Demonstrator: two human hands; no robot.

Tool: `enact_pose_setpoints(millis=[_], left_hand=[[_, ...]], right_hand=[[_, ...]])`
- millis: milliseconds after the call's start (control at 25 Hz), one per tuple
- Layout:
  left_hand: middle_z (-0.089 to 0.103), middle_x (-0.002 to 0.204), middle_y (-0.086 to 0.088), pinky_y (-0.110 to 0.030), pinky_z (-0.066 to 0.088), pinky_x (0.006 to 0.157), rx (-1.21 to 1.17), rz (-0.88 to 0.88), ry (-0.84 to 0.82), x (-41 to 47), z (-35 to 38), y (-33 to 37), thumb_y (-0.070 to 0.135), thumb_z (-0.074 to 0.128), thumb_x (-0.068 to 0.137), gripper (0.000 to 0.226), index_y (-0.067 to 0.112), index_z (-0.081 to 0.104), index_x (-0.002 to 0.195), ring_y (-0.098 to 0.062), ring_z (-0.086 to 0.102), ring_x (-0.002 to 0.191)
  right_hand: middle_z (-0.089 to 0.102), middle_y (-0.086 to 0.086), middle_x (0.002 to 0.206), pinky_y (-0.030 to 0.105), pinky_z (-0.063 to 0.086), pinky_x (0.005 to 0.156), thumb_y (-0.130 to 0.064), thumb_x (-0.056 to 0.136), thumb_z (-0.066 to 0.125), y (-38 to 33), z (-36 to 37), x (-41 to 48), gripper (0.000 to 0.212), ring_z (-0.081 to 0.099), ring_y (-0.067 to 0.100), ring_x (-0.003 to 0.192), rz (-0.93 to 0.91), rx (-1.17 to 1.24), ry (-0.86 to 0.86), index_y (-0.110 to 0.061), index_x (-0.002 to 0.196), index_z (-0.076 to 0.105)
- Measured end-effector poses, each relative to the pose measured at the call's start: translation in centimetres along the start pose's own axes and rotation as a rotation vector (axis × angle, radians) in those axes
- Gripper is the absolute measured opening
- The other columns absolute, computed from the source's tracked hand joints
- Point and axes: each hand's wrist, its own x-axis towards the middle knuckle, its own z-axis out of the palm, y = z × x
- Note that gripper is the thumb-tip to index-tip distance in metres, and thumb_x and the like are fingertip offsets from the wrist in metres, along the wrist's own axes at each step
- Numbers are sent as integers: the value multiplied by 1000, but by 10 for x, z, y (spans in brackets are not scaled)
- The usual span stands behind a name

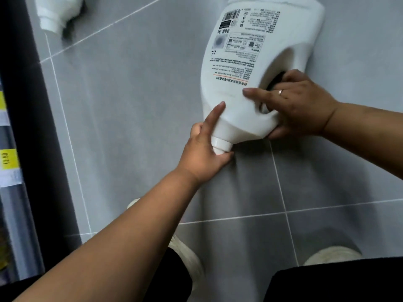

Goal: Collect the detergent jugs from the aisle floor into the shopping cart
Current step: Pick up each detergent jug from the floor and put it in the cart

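A large white detergent jug (246, 68) lies on the grey tiled floor, its printed back label facing up and its cap (221, 146) pointing toward me. My left hand (205, 149) is wrapped around the jug's neck and cap, index finger stretched along the shoulder. My right hand (298, 107) grips the jug's handle, fingers through the handle hole and a ring on one finger. A second white jug (57, 12) lies at the top left, only its neck end in view. No shopping cart is visible.
A dark shelf base (32, 127) with yellow price tags (8, 159) runs along the left edge. My two light shoes (187, 258) stand on the tiles (130, 105) below the jug.
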Motion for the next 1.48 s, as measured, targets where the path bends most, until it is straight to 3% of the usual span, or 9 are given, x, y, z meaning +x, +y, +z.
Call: enact_pose_setpoints(millis=[240,360,480,600,760,880,1000,1160,1480], left_hand=[[50,139,8,-30,38,109,-50,213,71,29,-90,31,28,79,68,83,35,41,142,-7,47,129],[61,117,10,-27,49,93,-124,284,144,48,-119,65,21,82,67,66,25,54,127,-2,58,105],[61,103,6,-33,56,77,-216,302,220,63,-129,97,28,82,66,58,31,53,116,-9,60,88],[60,103,3,-33,54,72,-279,370,321,75,-125,126,33,78,68,51,26,52,111,-14,59,88],[54,116,8,-37,50,95,-258,507,410,87,-111,161,27,80,71,62,22,48,123,-12,56,106],[48,119,21,-22,43,99,-282,546,451,94,-102,176,16,82,73,68,23,44,128,2,53,107],[49,116,34,-6,36,90,-285,535,423,95,-98,188,13,82,74,68,29,43,128,14,51,104],[50,104,48,-7,38,84,-314,462,311,66,-118,224,16,82,72,66,38,47,124,11,54,96],[58,90,23,-18,45,74,-375,420,96,-83,-239,410,32,78,64,40,41,56,97,-2,57,80]], right_hand=[[71,8,80,39,50,72,-69,59,64,-14,-47,45,90,66,33,66,210,157,243,-19,132,45],[70,9,94,40,53,80,-70,51,68,-11,-80,55,98,66,30,78,405,300,339,-24,135,47],[62,-16,107,23,48,88,-68,49,72,-8,-116,61,98,58,6,82,515,504,403,-30,135,48],[57,-19,85,12,48,75,-63,47,75,-8,-137,56,87,55,5,71,612,656,495,-40,127,48],[63,-16,88,11,47,74,-61,48,74,-13,-146,44,68,58,1,75,700,763,585,-46,112,58],[65,-25,100,10,46,80,-61,47,75,-16,-151,41,60,62,-4,85,760,808,620,-51,104,61],[68,-24,101,5,45,80,-59,42,85,-24,-162,32,70,63,-6,91,844,830,589,-46,108,64],[61,-41,99,-2,40,72,-54,36,84,-62,-215,23,81,58,-17,91,936,805,507,-44,114,64],[62,-22,90,0,38,63,-60,40,73,-211,-470,21,70,56,-13,77,1174,730,517,-48,107,58]])
